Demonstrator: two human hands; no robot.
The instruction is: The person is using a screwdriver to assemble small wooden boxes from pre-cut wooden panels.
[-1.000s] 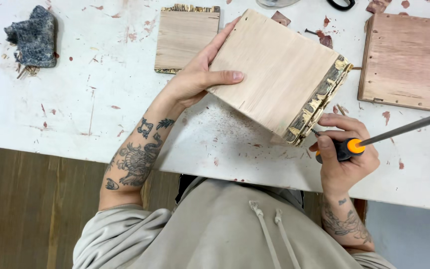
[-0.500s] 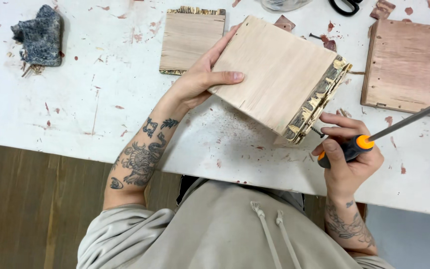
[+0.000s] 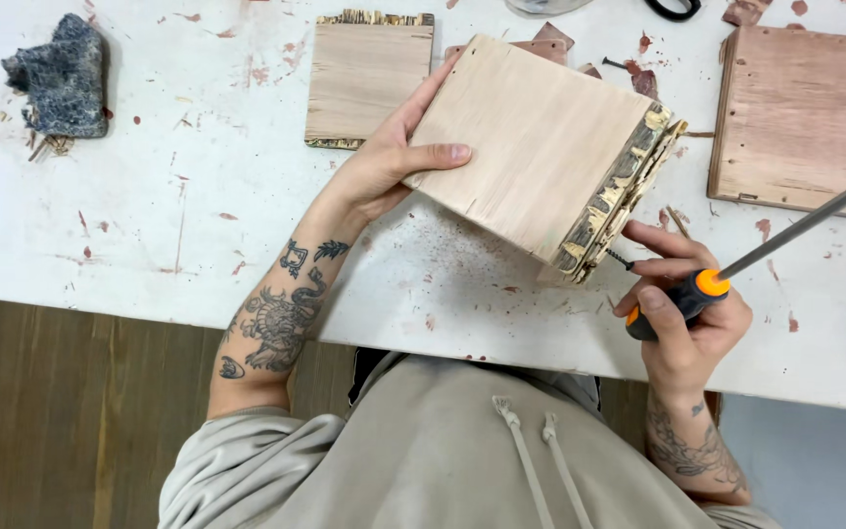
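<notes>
We see a white worktable (image 3: 129,225), stained and flecked with reddish chips, filling the view from nine to three o'clock; brown wooden floor (image 3: 61,421) lies at seven o'clock.

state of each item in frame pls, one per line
left hand: gripping the wooden block, thumb on top
right hand: closed on the screwdriver handle
wooden block: lifted, tilted, rough edge toward right hand
screwdriver: held, shaft pointing up-right
flat board: lying on table
reddish panel: lying flat
dark rock: resting, untouched
</notes>
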